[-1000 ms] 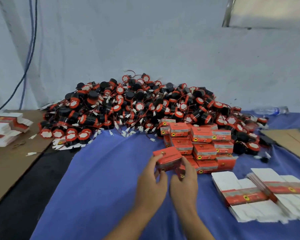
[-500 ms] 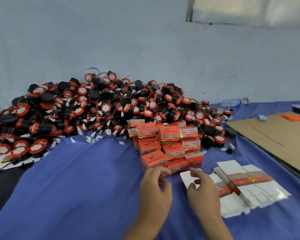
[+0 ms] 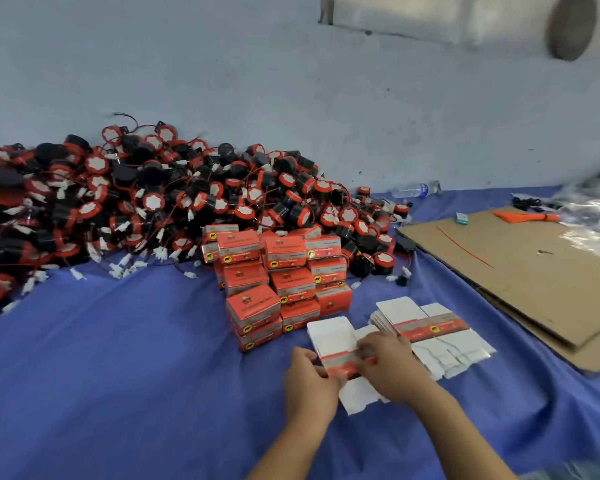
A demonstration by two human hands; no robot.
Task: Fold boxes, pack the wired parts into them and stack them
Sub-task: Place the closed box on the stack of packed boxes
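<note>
Head cam, looking down over the work surface, which is covered w/ a blue cloth [image 3: 118, 375]. Both hands are on one flat blank [image 3: 329, 336], white card w/ a red printed band across its middle, lying on the cloth at centre-bottom of view. My read on grip: left hand [image 3: 309, 379] has its fingers curled at the blank's left edge, pinching it by the red band. Right hand [image 3: 388, 365] is bent over the band's right part, fingertips pressed down onto it; thumb hidden, so I can't tell how far it wraps underneath. Blank's lower flap sticks out betw. the two wrists, its upper flap points toward the folded boxes [image 3: 274, 282]. Those are red and stacked in several rows and layers, just beyond the hands, nearest ones almost touching the blank's top edge. Stack of flat blanks [image 3: 430, 327] sits just right of the held one, fanned out, red bands showing. Wired parts [image 3: 153, 202], black and red round units w/ red leads and white plugs, are heaped along the wall [image 3: 291, 98] behind and left of the boxes. Right side: cardboard sheet [image 3: 516, 278] on the cloth, well apart from the hands. Clear bottle [image 3: 414, 189] lies on its side by the wall.
</note>
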